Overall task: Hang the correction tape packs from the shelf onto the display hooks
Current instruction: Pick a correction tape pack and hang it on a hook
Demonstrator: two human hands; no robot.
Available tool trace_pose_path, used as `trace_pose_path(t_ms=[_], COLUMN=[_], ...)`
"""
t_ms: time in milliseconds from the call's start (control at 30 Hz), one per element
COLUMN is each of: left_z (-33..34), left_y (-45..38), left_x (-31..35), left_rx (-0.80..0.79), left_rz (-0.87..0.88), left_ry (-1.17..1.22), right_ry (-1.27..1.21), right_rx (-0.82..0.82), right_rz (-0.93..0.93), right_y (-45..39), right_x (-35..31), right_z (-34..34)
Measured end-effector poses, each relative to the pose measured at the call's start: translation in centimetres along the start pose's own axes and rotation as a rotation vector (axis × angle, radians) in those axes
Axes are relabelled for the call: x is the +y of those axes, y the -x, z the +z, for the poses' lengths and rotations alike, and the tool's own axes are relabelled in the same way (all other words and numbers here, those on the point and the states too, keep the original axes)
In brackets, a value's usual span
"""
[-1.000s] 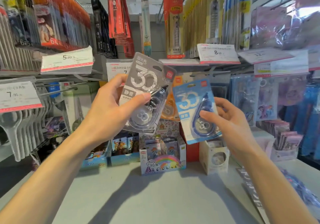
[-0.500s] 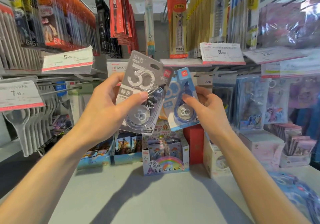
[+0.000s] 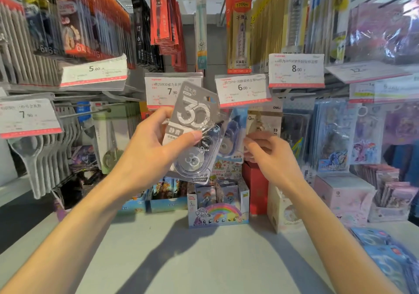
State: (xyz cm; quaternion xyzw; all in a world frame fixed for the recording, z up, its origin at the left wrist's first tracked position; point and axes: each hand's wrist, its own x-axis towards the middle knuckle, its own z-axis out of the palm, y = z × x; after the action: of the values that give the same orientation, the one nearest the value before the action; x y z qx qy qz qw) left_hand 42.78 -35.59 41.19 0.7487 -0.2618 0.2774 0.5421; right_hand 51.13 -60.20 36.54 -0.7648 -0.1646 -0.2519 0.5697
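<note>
Before crowded hooks, hands hold grey pack.

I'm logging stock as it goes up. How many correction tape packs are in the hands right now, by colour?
Grey pack, in the left hand: 1
Blue pack, in the right hand: 1
Total: 2

A grey correction tape pack with a large "30" and a clear blister tilts rightward in mid-air. Just behind its right edge hangs a blue correction tape pack, partly hidden. More blue packs lie on the surface at lower right.
</note>
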Motion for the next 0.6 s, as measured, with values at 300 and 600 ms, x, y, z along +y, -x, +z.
trace_pose_path(t_ms=[300,600], left_z=[3.9,5.4], left_y=[-0.1,-0.6], left_x=[-1.9,-2.1], left_rx=[-0.075,-0.045], left_rz=[-0.065,-0.093], left_ry=[0.043,0.005], right_ry=[-0.062,-0.381], right_rx=[-0.147,-0.079], right_rz=[-0.061,0.026], right_y=[4.0,4.8], right_x=[-2.2,-0.5], right_z=[-2.1,-1.0])
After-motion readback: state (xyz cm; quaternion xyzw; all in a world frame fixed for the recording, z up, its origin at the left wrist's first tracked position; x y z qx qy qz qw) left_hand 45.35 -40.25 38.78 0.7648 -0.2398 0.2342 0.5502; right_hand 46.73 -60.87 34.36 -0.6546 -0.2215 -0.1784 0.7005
